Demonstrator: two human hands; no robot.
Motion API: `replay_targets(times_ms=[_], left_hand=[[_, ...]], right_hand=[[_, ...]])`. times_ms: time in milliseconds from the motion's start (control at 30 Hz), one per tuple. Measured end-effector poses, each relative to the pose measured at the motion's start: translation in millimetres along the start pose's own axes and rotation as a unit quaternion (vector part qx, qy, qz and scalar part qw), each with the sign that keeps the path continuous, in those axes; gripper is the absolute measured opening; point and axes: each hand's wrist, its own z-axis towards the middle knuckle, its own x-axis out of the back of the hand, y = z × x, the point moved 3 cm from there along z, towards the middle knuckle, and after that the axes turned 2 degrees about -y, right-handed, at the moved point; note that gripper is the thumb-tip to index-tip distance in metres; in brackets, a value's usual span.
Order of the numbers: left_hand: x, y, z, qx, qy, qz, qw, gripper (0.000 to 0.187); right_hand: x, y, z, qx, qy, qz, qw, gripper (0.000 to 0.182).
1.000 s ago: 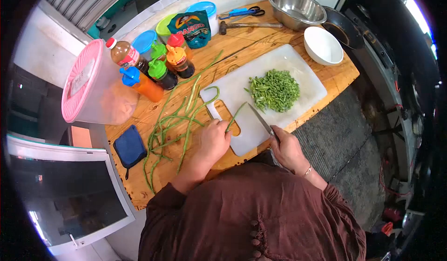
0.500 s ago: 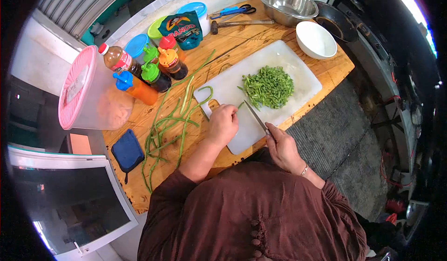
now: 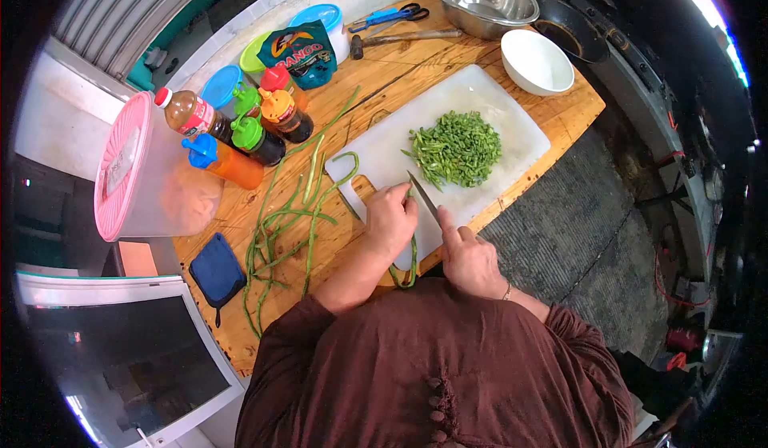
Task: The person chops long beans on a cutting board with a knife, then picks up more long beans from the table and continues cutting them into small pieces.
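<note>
My left hand (image 3: 391, 221) is closed around a long green bean (image 3: 414, 260), whose lower part hangs in a bend past the near edge of the white cutting board (image 3: 488, 204). In my right hand (image 3: 472, 261) is a knife (image 3: 424, 196), its blade pointing away from me beside the left fingertips. A pile of chopped green beans (image 3: 458, 149) lies on the board just beyond the blade. Left of the board, several whole long beans (image 3: 276, 244) are strewn over the wooden table; one curls onto the board's handle end.
Sauce bottles (image 3: 258, 142) and a pink-lidded tub (image 3: 160, 176) stand at the left. A hammer (image 3: 408, 38), scissors (image 3: 392, 18), steel bowl (image 3: 488, 4), white bowl (image 3: 538, 62) and black pan (image 3: 570, 28) line the back. A blue pot holder (image 3: 218, 269) lies at the table's left edge.
My left hand has shifted slightly right, and a bent length of bean now shows below it. The right hand with the knife has moved a little left and nearer the left hand.
</note>
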Motion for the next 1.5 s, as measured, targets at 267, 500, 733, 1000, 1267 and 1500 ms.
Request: replay_targets(times_ms=[267, 500, 733, 1000, 1267, 1500], left_hand=[[-7, 2, 3, 0.023, 0.001, -0.013, 1.000, 0.021], [-8, 4, 2, 0.048, -0.046, -0.007, 0.998, 0.020], [-8, -2, -4, 0.045, -0.022, -0.039, 0.998, 0.023], [-11, -2, -2, 0.096, -0.034, -0.072, 0.992, 0.021], [-13, -5, -5, 0.042, -0.010, -0.013, 0.999, 0.027], [-15, -9, -6, 0.089, -0.008, -0.069, 0.994, 0.024]], right_hand=[[-17, -13, 5, 0.038, -0.015, -0.082, 0.996, 0.069], [-18, -25, 11, 0.061, -0.053, -0.195, 0.978, 0.067], [-11, -29, 40, 0.039, -0.097, -0.196, 0.975, 0.074], [-1, -8, 3, 0.039, -0.094, -0.101, 0.990, 0.072], [-2, 5, 33, 0.026, -0.029, -0.086, 0.996, 0.072], [10, -1, 17, 0.019, -0.038, -0.061, 0.997, 0.070]])
